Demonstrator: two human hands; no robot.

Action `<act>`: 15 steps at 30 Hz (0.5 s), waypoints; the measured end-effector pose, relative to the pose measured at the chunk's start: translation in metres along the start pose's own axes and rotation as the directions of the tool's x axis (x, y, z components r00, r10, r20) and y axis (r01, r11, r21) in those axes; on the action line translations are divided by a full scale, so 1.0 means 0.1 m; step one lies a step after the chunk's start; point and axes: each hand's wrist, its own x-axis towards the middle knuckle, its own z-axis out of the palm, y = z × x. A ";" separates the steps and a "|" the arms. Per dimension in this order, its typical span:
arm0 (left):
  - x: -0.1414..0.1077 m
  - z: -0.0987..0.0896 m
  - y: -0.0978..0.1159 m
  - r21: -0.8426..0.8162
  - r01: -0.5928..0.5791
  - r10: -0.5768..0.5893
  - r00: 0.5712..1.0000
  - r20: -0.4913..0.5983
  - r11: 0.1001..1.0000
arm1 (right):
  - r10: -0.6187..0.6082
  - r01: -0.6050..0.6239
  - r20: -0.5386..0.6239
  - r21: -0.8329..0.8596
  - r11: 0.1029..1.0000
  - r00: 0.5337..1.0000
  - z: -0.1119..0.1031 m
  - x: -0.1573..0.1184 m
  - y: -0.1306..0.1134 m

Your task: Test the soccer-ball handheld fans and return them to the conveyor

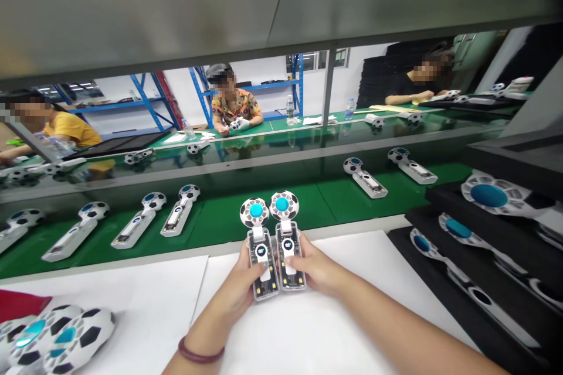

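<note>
Our left grip [233, 290] and right grip [314, 266] are both clenched, each around its own clear-cased handheld device, the left device [263, 263] and the right device [289, 252], which stand just beside each other with little room between them. Both football-patterned heads point away from us, past the far edge of the white sheet [334, 334] and over the green mat [220, 228]. A row of similar devices [365, 179] lies on that mat, well apart from our hands. To the right, the sheet runs towards black trays [422, 240] holding more heads, while a heap of football-patterned heads [61, 334] sits near the lower-left corner, well beyond our left wrist.
</note>
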 end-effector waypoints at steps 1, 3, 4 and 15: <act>0.00 0.00 0.00 0.003 0.000 0.000 1.000 0.002 1.000 | -0.020 0.020 0.004 -0.021 1.000 1.000 -0.01 0.01 0.01; 0.01 -0.01 0.01 0.011 0.002 -0.002 1.000 0.003 1.000 | -0.057 0.058 0.010 -0.077 0.995 0.998 -0.03 0.02 0.03; 0.01 -0.02 0.01 0.013 0.000 0.000 1.000 0.003 1.000 | -0.073 0.074 0.010 -0.110 0.991 0.997 -0.04 0.02 0.03; -0.02 0.04 -0.05 0.044 -0.079 0.079 0.997 0.004 0.996 | -0.099 0.091 -0.033 -0.206 0.974 0.995 -0.03 -0.07 -0.03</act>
